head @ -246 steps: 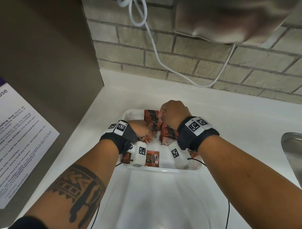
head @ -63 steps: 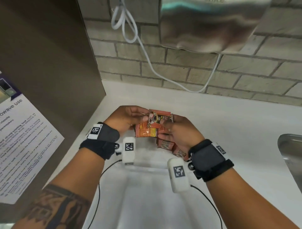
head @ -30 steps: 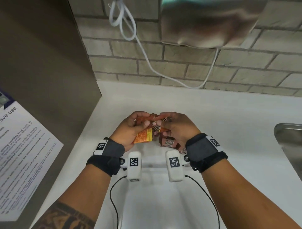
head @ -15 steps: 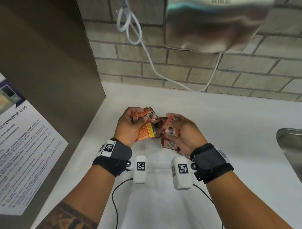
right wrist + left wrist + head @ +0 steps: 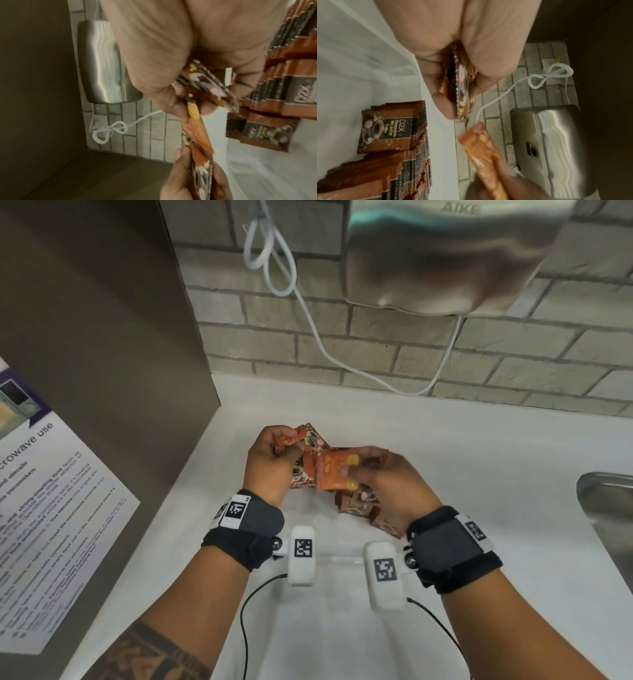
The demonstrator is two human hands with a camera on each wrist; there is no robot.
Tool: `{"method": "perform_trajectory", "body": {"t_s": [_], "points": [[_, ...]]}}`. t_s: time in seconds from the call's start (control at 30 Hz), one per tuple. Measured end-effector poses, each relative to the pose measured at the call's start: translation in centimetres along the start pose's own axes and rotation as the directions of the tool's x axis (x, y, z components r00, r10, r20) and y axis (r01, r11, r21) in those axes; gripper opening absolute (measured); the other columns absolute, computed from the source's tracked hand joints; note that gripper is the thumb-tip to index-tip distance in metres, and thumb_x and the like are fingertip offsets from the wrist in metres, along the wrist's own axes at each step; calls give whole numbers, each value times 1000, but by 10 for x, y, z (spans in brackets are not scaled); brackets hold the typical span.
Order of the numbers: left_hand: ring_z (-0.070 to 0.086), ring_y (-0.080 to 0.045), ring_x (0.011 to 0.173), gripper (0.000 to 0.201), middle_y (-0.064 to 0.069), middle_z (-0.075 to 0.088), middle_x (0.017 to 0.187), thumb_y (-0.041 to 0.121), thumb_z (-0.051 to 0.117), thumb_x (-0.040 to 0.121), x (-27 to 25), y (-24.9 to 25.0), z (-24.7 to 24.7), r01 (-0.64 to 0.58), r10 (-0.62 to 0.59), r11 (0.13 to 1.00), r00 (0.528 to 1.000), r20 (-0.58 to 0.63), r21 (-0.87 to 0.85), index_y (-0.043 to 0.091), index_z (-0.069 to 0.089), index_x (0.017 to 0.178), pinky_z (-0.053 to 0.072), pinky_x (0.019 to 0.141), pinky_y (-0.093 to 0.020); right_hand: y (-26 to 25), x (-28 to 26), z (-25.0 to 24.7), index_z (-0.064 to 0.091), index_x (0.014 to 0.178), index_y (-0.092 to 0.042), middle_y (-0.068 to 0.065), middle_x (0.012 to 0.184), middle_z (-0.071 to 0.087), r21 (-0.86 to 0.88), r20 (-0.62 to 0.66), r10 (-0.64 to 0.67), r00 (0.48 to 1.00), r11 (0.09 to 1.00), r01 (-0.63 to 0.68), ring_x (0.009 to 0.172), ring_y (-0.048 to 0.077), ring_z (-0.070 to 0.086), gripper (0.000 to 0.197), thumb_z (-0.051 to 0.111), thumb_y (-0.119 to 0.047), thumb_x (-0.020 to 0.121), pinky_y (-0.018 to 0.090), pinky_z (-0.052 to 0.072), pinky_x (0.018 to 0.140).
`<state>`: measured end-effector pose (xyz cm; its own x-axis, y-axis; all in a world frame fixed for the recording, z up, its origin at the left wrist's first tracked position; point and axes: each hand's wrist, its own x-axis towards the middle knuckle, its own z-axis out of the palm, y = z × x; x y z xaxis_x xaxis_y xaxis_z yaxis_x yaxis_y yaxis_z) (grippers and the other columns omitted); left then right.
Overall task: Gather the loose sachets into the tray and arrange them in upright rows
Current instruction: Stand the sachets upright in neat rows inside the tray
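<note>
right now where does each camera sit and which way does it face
head: worn on the head, looking down at the left hand and right hand holding sachets over the white tray; both forearms show.
left wrist: on the left wrist, looking along the palm to its grip on sachets.
right wrist: on the right wrist, looking along the palm; the other hand shows below.
shared: the wrist views both show the hand dryer and upright rows.

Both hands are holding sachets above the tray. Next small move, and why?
Probably square the two bunches into one stack, then lower it beside the upright rows. The left hand pinches a few sachets on edge, the right hand grips another, orange side up, and they overlap at an angle. The white tray has bare floor beside the rows.
</note>
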<state>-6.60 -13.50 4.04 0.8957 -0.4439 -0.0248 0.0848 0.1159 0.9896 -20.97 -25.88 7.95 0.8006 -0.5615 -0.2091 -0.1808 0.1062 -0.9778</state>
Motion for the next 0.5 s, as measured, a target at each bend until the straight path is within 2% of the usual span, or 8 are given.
{"method": "perform_trajectory", "body": {"t_s": [0.03, 0.1, 0.2, 0.27, 0.33, 0.4, 0.43, 0.5], "points": [[71, -24, 86, 26, -4, 73, 95, -4, 65, 90, 0, 0, -1, 14, -14, 1000, 1000, -5, -6, 22, 65, 90, 58, 79, -54, -6, 0, -3, 71, 105, -13, 0, 85, 74, -54, -63, -85, 994, 995, 81, 75, 25, 70, 22, 71, -3, 85, 39, 58, 71], [71, -27, 85, 22, -7, 73, 96, -1, 65, 92, 0, 1, -1, 55, -55, 998, 998, 9, -33, 21, 65, 91, 59, 75, -53, -11, 0, 0, 71, 99, -22, -7, 68, 57, -225, -150, -307, 940, 936, 270, 61, 13, 54, 19, 70, -8, 86, 25, 47, 61], [67, -31, 86, 7, -14, 69, 104, 12, 63, 98, -4, 6, 4, 142, -130, 983, 986, 103, -120, 19, 62, 97, 60, 63, -44, -2, -2, 15, 72, 95, -33, -18, 72, 46, -575, -7, -587, 809, 664, 477, 62, 2, 49, 25, 72, -12, 81, 19, 45, 61], [67, -24, 81, 4, -9, 70, 100, 20, 64, 97, -7, 10, 7, 167, -142, 974, 977, 161, -156, 19, 61, 99, 58, 59, -34, 12, -2, 18, 76, 97, -27, -23, 81, 46, -639, 68, -657, 751, 549, 539, 65, -4, 50, 33, 76, -5, 73, 9, 41, 65], [69, -19, 78, 11, -3, 71, 93, 18, 69, 93, -6, 12, 6, 159, -131, 978, 973, 192, -137, 19, 61, 101, 56, 57, -30, 19, -1, 16, 78, 96, -24, -15, 84, 53, -631, 48, -688, 724, 541, 556, 67, -1, 52, 36, 78, -1, 69, 4, 38, 65], [70, -22, 81, 23, -5, 72, 96, 7, 74, 87, -4, 11, 4, 139, -112, 983, 972, 205, -124, 18, 61, 102, 57, 60, -31, 22, -4, 16, 79, 96, -23, -6, 87, 58, -599, 48, -702, 710, 549, 583, 72, 2, 54, 36, 81, 0, 69, 3, 38, 66], [70, -24, 86, 28, -8, 72, 99, 4, 78, 83, -3, 10, 2, 127, -99, 984, 973, 208, -122, 17, 62, 102, 58, 64, -34, 21, -6, 16, 78, 99, -24, -4, 88, 58, -567, 51, -672, 739, 590, 575, 75, 2, 54, 38, 83, -1, 69, 3, 39, 67], [70, -27, 92, 35, -12, 72, 103, 6, 83, 74, -2, 10, 0, 89, -62, 988, 978, 199, -130, 17, 62, 101, 59, 72, -39, 19, -6, 14, 73, 110, -27, -2, 89, 55, -432, 25, -509, 860, 770, 469, 75, 0, 53, 51, 90, -8, 66, 10, 45, 67]]}}
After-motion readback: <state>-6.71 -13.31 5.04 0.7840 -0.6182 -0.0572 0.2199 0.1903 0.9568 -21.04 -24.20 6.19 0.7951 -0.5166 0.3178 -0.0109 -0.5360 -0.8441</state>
